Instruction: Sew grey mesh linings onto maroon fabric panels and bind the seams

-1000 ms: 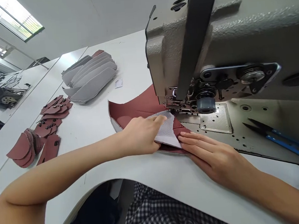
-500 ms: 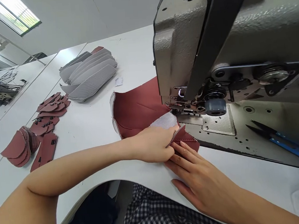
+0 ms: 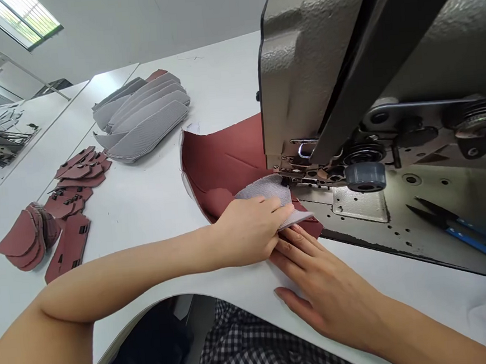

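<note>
A dark red fabric panel (image 3: 232, 155) lies curved on the white table, its right part under the head of a sewing machine (image 3: 298, 82). My left hand (image 3: 249, 229) is closed on a grey-backed fabric piece (image 3: 269, 190), lifting its edge just in front of the needle area. Close against it, my right hand (image 3: 313, 277) lies flat with fingers stretched out, its fingertips on the red fabric beside the lifted edge. The left fingertips are partly hidden by the fabric fold.
Blue-handled thread snips (image 3: 461, 235) lie on the machine bed. Grey padded pieces (image 3: 145, 119) are stacked at the back left. Red pieces with black fittings (image 3: 73, 190) and a pile of rounded red pieces (image 3: 24, 241) lie at left. The table edge (image 3: 184, 296) curves inward before me.
My left hand has turned the fabric edge over, so more of its grey underside shows. The red panel's left side now curls up more. My right hand has hardly moved; the view shifted slightly.
</note>
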A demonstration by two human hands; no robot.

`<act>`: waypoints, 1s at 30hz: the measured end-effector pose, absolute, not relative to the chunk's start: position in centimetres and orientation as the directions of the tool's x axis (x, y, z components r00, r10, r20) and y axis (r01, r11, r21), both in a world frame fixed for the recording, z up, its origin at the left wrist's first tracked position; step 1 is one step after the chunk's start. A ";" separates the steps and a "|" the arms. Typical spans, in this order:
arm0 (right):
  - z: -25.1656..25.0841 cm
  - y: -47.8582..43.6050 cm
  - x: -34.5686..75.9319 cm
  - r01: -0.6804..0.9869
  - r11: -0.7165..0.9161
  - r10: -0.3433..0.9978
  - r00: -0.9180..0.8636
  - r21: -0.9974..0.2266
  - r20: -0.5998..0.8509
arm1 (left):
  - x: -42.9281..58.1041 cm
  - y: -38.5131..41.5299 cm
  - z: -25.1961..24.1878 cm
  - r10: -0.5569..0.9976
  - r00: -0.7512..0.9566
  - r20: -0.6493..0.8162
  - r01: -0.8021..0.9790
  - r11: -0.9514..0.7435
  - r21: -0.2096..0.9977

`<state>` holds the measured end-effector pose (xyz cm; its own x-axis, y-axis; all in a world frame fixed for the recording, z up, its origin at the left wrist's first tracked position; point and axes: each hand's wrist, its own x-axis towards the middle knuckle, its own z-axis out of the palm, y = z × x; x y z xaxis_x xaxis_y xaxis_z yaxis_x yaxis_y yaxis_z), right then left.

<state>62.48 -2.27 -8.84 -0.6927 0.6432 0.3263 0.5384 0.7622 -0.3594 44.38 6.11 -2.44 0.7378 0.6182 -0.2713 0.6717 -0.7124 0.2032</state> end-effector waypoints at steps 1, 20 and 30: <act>-8.9 -2.4 62.2 0.539 0.768 0.637 -0.698 -0.346 0.326 | 44.1 5.9 -2.6 0.610 0.765 -0.209 0.643 -0.744 0.182; -10.1 -0.4 56.5 0.716 0.679 0.726 -0.623 -0.162 0.293 | 43.1 9.0 -5.0 0.545 0.839 0.007 0.531 -0.820 0.212; -8.6 1.2 55.1 0.725 0.613 0.764 -0.645 -0.314 0.005 | 41.8 10.6 -4.2 0.313 0.941 0.130 0.268 -0.922 0.281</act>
